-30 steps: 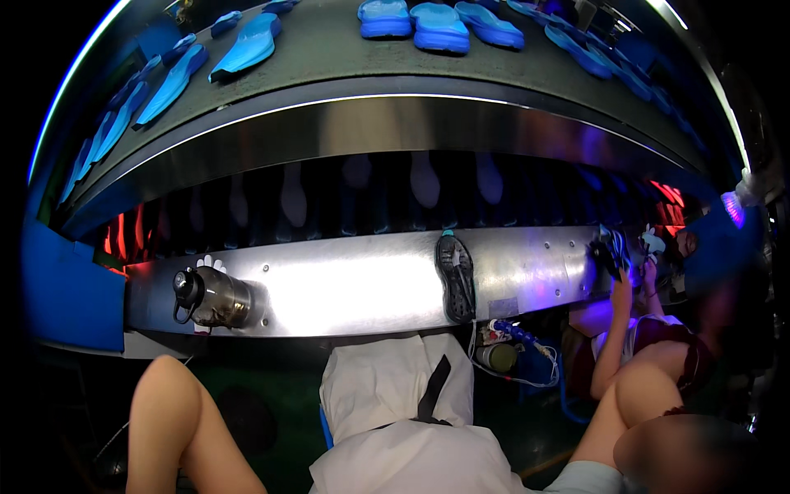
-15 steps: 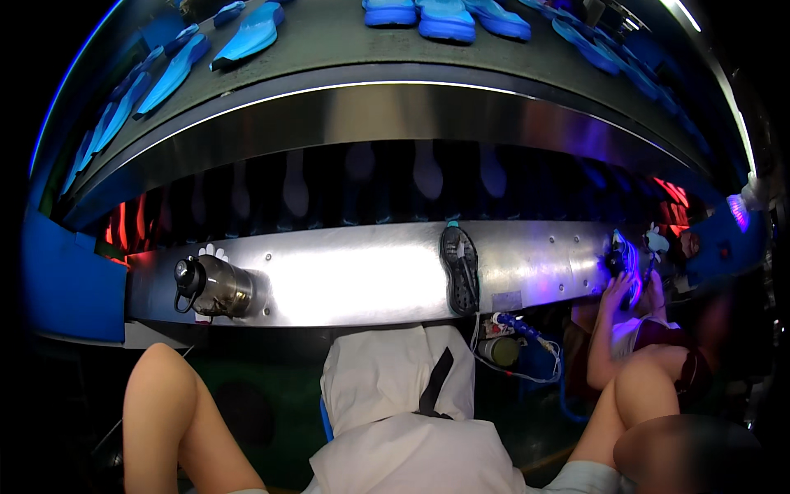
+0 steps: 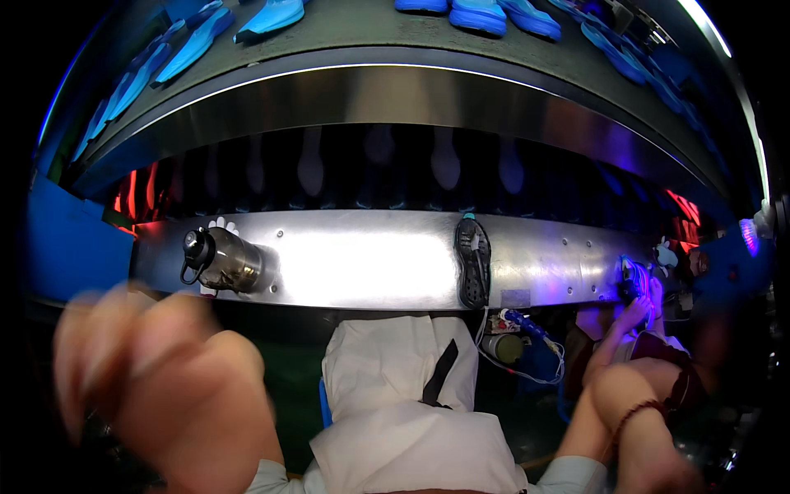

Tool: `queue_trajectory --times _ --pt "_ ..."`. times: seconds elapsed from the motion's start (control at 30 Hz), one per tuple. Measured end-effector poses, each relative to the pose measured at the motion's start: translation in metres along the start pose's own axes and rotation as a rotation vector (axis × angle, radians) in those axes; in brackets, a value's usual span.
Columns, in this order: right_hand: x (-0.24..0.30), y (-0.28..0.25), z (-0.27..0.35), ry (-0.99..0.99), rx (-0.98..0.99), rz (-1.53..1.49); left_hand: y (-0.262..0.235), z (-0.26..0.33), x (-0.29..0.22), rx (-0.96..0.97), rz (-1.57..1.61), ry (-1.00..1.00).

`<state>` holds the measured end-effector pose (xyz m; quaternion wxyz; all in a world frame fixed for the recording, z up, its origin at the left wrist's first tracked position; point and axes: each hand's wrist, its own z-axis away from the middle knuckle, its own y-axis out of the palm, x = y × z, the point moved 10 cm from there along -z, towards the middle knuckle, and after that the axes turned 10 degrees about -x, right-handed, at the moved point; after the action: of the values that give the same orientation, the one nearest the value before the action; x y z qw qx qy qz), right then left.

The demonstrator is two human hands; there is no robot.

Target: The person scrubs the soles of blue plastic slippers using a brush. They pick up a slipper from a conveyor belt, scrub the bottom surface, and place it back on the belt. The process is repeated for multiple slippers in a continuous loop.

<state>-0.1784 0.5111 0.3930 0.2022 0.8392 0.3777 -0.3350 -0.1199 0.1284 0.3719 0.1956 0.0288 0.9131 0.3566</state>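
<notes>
Left hand (image 3: 156,379) heavily motion-blurred, empty, fingers loosely curled. Right hand (image 3: 658,473) cut off at frame edge, grip can't be told. Dark steel flask (image 3: 224,259) lies on shiny metal shelf (image 3: 370,263), just above left hand; black shoe sole (image 3: 473,262) well right.

Glossy brushed-metal shelf (image 3: 370,267), shiny steel flask (image 3: 230,261), matt rubber shoe sole (image 3: 473,263), white cloth apron (image 3: 403,387)

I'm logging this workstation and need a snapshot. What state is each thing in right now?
Left hand: raised close to the camera, blurred, holds nothing visible.
Right hand: low at the frame's edge, grip cannot be told.
Metal bottle: lying on its side on the steel shelf, cap on.
Black shoe sole: tread up, on the shelf.
Blue soles: lying in rows on the upper belt.
</notes>
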Motion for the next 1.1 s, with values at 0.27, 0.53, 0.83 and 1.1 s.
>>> queue_trajectory --times 0.27,0.53,0.83,1.1 --pt "-0.103 0.016 0.166 1.266 -0.114 0.499 0.0 0.031 0.091 0.059 0.094 -0.742" --pt "-0.107 0.045 0.166 1.223 -0.02 0.196 0.01 0.028 0.096 0.083 0.068 -0.759" --pt "-0.106 0.048 0.158 1.14 -0.007 0.183 0.02 0.025 0.091 0.101 0.13 -0.769" --pt "-0.101 0.043 0.166 1.181 0.024 0.224 0.025 0.021 0.077 0.111 0.17 -0.775"
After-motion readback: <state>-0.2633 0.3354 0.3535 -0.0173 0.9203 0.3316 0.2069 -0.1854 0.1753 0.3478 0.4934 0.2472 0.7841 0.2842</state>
